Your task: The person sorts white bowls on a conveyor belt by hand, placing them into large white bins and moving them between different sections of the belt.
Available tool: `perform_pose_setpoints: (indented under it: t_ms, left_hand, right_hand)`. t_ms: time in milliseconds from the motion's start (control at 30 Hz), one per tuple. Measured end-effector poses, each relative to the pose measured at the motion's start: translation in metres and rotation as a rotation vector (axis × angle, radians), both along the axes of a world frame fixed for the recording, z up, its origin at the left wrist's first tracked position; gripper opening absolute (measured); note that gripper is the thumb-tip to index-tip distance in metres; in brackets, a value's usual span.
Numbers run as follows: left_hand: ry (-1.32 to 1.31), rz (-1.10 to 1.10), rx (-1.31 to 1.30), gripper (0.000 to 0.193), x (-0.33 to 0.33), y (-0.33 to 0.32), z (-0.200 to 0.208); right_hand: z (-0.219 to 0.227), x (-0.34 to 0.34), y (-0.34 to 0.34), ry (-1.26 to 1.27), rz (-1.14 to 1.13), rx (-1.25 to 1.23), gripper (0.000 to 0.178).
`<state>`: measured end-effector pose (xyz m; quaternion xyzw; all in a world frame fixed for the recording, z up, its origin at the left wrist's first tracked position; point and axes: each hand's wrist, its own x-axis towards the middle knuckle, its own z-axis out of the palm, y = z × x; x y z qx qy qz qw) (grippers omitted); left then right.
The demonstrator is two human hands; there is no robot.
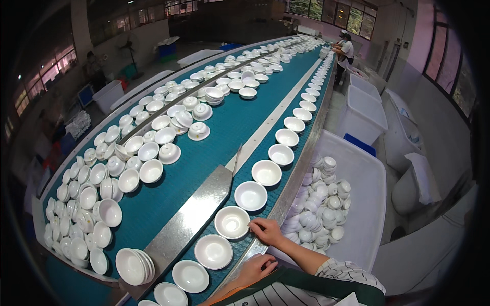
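The right hand [265, 231] rests on the near metal edge rail [286, 196] of a long teal conveyor belt [214, 148], fingers spread loosely and closed on nothing, the fingertips just touching the rim of a white ceramic bowl [232, 222] that sits upright in the lane nearest the person. The left hand [256, 269] lies lower on the same rail, fingers curled lightly and apart from any bowl, holding nothing that shows. The touched bowl belongs to a single-file row of bowls [282, 154] running away along the belt's right side, kept in line by a slanted metal guide plate [196, 217] and a pale divider strip [278, 115]; this seems to be why they come within easy reach one at a time. Left of the plate, loose bowls [127, 158] crowd the wider lane, many overturned or nested. To the right, just below the rail, a white plastic tub [365, 204] holds stacked bowls [319, 204] piled rim-down, set close enough for a short reach from the belt. Further tubs stand behind it, and another person [347, 51] stands far along the line
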<state>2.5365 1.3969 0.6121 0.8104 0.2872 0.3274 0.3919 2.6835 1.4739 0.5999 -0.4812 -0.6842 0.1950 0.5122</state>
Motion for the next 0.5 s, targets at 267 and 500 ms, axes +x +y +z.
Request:
perform_pose_setpoints:
  t_ms: [267, 500]
  left_hand:
    - [-0.098, -0.033, 0.061, 0.018, 0.057, 0.019, -0.013]
    - [-0.119, 0.01, 0.102, 0.011, 0.103, 0.047, -0.011]
  right_hand:
    - [0.013, 0.052, 0.014, 0.188, -0.066, -0.036, 0.014]
    - [0.025, 0.078, 0.044, 0.738, 0.094, -0.227, 0.018]
